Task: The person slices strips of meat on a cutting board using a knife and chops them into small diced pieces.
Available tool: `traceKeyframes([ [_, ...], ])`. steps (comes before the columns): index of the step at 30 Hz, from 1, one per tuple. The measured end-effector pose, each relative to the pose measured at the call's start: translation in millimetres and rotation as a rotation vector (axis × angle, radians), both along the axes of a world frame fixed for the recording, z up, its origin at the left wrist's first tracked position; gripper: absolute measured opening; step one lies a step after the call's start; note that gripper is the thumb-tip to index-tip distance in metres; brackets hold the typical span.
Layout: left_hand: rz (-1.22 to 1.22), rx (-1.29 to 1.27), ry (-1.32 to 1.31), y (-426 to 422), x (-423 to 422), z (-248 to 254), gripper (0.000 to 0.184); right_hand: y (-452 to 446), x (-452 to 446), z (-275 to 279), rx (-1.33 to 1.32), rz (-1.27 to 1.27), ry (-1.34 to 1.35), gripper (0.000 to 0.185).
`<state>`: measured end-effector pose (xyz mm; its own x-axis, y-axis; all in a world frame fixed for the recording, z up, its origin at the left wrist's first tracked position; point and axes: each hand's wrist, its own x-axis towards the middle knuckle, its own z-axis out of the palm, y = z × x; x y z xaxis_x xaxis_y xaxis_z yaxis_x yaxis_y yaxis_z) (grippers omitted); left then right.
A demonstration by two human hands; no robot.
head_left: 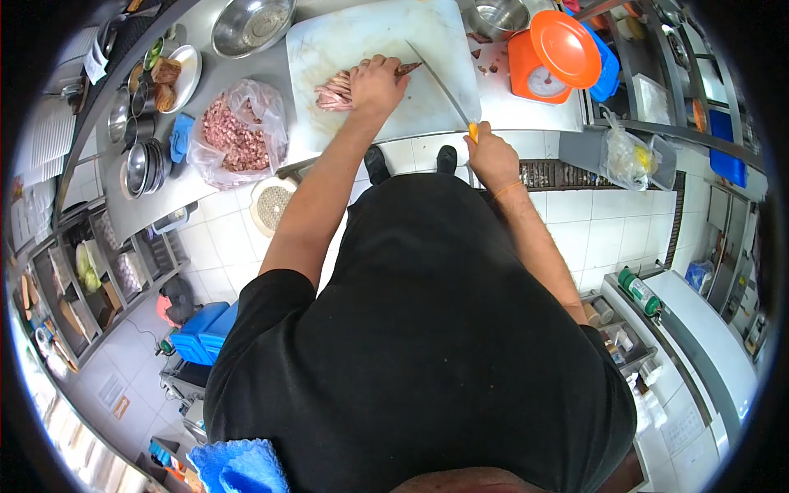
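A white cutting board [444, 33] lies on the steel counter in front of me. Strips of pinkish raw meat [333, 92] are on it, with a darker end poking out to the right. My left hand [378, 86] is curled over the meat and holds it against the board. In my right hand [495, 156] is a long knife [444, 89], gripped by its yellow handle near the board's front edge. The blade points up and left over the board, its tip a little above the dark end of the meat. Whether the blade touches the board, I cannot tell.
Left of the board sits a clear plastic bag of chopped meat [234, 135]. Behind it is a steel bowl [253, 26]; stacked bowls [146, 168] stand farther left. An orange scale [542, 78] and a steel pot [499, 18] are on the right. Meat scraps [485, 67] lie near the scale.
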<state>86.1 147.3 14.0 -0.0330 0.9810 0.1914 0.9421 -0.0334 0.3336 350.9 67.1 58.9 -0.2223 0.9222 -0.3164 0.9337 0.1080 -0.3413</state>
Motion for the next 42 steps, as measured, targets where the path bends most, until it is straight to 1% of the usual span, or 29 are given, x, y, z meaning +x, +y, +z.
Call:
traceKeyframes([
  [5, -0.047, -0.099, -0.068, 4, 2, -1, 0.024, -4, -4, -1, 0.02, 0.016, 0.013, 0.035],
  [12, -0.051, -0.075, -0.061, 4, 8, 7, 0.022, 3, -4, 11, -0.014, 0.013, 0.006, 0.036],
  [14, -0.059, -0.041, -0.07, 9, 8, 6, 0.023, 7, -3, 19, -0.026, 0.014, 0.005, 0.036],
  [23, -0.079, -0.089, -0.087, 20, 8, -8, 0.017, 5, 13, 46, -0.112, 0.094, -0.026, 0.038],
  [25, -0.086, -0.044, -0.093, 19, 9, -10, 0.015, 6, 15, 48, -0.14, 0.104, -0.026, 0.038],
  [28, -0.104, 0.001, -0.12, 20, 9, -17, 0.014, 10, 11, 22, -0.185, 0.073, 0.015, 0.038],
  [30, -0.107, 0.015, -0.123, 21, 8, -19, 0.014, 18, 5, 0, -0.154, 0.074, 0.06, 0.038],
  [32, -0.108, 0.018, -0.108, 21, 8, -19, 0.015, 30, -3, -6, -0.123, 0.087, 0.084, 0.038],
  [33, -0.11, 0.016, -0.142, 21, 8, -19, 0.016, 36, -6, -7, -0.111, 0.1, 0.086, 0.038],
  [38, -0.084, -0.034, -0.264, 13, 5, -10, 0.021, 40, -5, 22, -0.059, 0.129, 0.039, 0.037],
  [42, -0.102, -0.049, -0.241, 13, 0, -9, 0.018, 22, 9, 37, -0.041, 0.156, 0.008, 0.036],
])
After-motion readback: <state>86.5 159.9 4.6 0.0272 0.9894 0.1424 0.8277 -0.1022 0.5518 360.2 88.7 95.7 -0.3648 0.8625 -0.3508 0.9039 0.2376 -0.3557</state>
